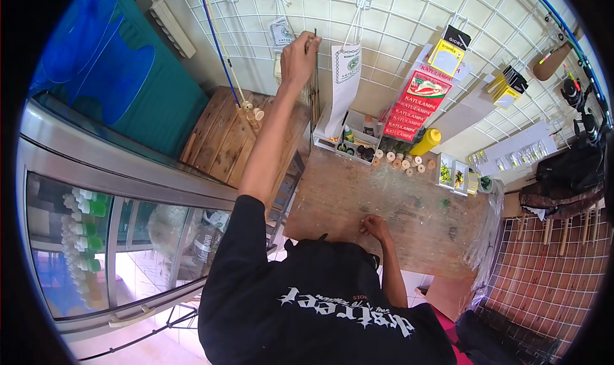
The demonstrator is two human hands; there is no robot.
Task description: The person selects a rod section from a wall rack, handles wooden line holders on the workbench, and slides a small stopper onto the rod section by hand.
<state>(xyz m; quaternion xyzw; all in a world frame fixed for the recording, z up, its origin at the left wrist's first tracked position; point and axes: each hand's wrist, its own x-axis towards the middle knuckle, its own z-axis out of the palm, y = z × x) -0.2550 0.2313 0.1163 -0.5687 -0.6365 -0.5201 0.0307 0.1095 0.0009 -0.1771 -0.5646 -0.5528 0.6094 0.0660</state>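
My left hand (299,61) is raised at the wall grid, its fingers closed around the top of a thin dark rod (315,77). That rod stands close to upright, among other thin sticks beside the table. Hanging papers with a printed green emblem flank the hand: a small packet (280,32) to its left and a long white sheet (346,71) to its right. Low over the near edge of the wooden table (345,195), my right hand (374,227) has its fingers curled in, with nothing visible in them.
Wooden spools (406,163), a yellow bottle (426,142) and white trays (451,174) line the table's back edge. Red packets (417,106) hang from the white wire grid (409,7). A glass display case (128,237) stands at left, near a slatted wooden surface (220,131).
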